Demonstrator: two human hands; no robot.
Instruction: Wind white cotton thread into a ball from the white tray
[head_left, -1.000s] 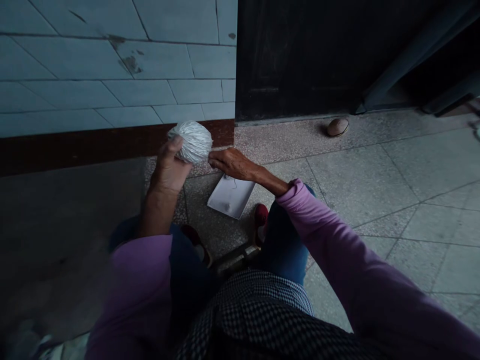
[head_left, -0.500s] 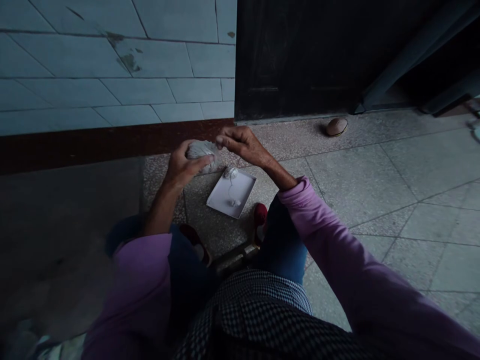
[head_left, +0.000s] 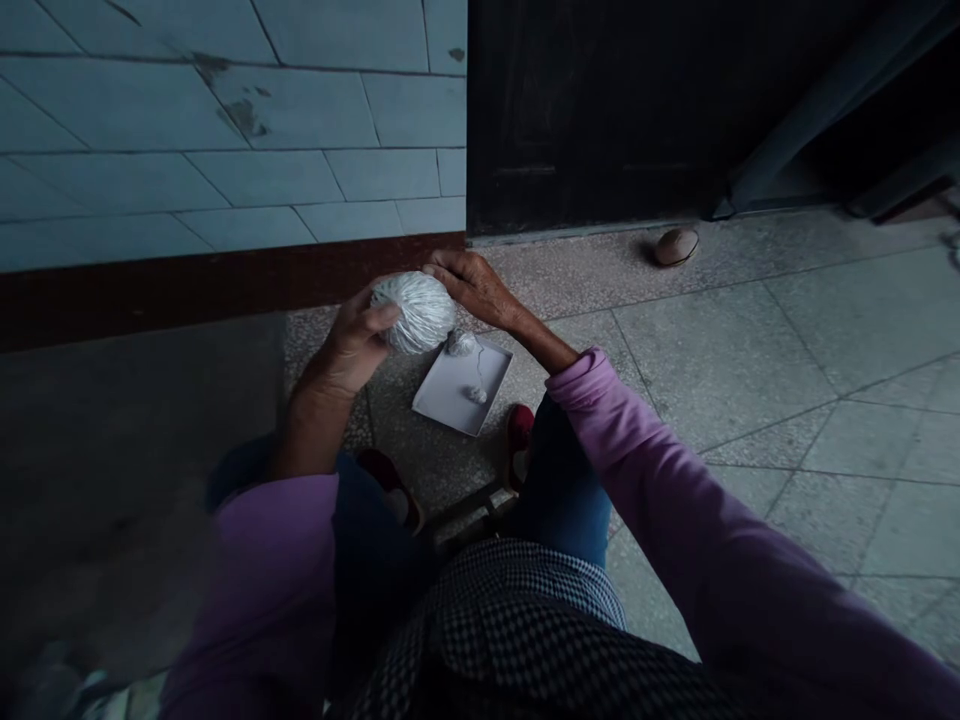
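A large ball of pale, shiny yarn is held up in my left hand, whose thumb lies across its near side. My right hand is at the ball's upper right edge, fingers pinched together; its fingertips are partly behind the ball, and any strand in them is too fine to see. Below the hands, a shallow white box lid lies on the floor between my feet. In it are a small ball of yarn and a smaller tuft, joined by a loose strand.
A dark door and a tiled wall with a dark red base rise in front. A round brownish object lies on the floor by the door. My red shoes flank the lid. A dark flat surface is at left.
The large ball has turned in my left hand and now shows more of its face. My right hand has moved slightly left, against the ball's edge. The tuft in the lid has shifted up a little.
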